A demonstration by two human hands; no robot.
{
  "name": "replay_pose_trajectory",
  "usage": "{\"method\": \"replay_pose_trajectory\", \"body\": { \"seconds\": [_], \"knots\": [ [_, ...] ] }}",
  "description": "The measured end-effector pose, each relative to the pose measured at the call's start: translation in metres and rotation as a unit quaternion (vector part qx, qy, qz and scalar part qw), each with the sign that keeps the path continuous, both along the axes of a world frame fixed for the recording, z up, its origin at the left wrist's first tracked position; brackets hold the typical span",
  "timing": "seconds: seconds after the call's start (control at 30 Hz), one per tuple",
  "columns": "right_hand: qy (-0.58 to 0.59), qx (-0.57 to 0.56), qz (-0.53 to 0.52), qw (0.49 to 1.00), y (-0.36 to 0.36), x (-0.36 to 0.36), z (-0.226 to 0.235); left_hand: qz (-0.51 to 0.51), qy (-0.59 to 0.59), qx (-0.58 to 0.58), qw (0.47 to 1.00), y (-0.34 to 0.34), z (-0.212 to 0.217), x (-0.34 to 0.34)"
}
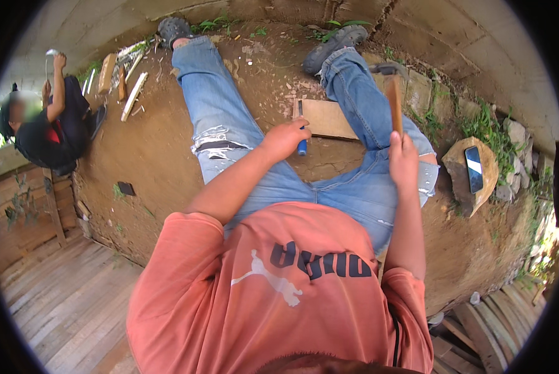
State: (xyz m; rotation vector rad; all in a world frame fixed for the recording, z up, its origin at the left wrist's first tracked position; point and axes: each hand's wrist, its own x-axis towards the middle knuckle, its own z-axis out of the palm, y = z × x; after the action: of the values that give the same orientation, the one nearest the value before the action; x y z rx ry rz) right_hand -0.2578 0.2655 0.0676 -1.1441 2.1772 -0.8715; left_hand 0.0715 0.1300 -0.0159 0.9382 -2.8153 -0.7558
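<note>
My left hand is closed around a chisel with a blue handle. The chisel stands roughly upright at the left end of a flat light-brown wooden board. That board lies on the ground between my legs, its right end partly hidden by my right leg. In my right hand is a hammer with a wooden handle, raised over my right thigh. Its dark head points away from me, apart from the chisel. Wood chips are scattered by the board's far left corner.
A phone rests on a flat stone to my right. Wood pieces lie at far left, near another person holding up a tool. A small dark object is on the dirt. Concrete blocks edge the far right.
</note>
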Motion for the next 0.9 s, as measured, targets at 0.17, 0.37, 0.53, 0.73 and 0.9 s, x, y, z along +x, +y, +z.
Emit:
{"method": "replay_pose_trajectory", "body": {
  "seconds": [0.17, 0.37, 0.53, 0.73, 0.9],
  "knots": [
    [0.074, 0.057, 0.15, 0.984, 0.038, 0.052, 0.04, 0.03, 0.005, 0.064, 0.997, -0.007, 0.019, -0.001],
    [0.191, 0.001, 0.322, 0.927, 0.037, 0.062, 0.057, -0.007, 0.113, 0.043, 0.993, -0.024, 0.002, 0.006],
    [0.228, -0.012, 0.378, 0.897, 0.021, 0.04, 0.053, -0.008, 0.12, 0.043, 0.992, -0.029, 0.008, 0.009],
    [0.231, -0.045, 0.393, 0.889, 0.013, 0.031, 0.045, 0.0, 0.099, 0.047, 0.994, -0.026, 0.01, 0.006],
    [0.318, 0.004, 0.329, 0.889, 0.006, 0.021, 0.018, 0.0, 0.113, 0.037, 0.993, -0.021, 0.005, 0.008]
  ]
}}
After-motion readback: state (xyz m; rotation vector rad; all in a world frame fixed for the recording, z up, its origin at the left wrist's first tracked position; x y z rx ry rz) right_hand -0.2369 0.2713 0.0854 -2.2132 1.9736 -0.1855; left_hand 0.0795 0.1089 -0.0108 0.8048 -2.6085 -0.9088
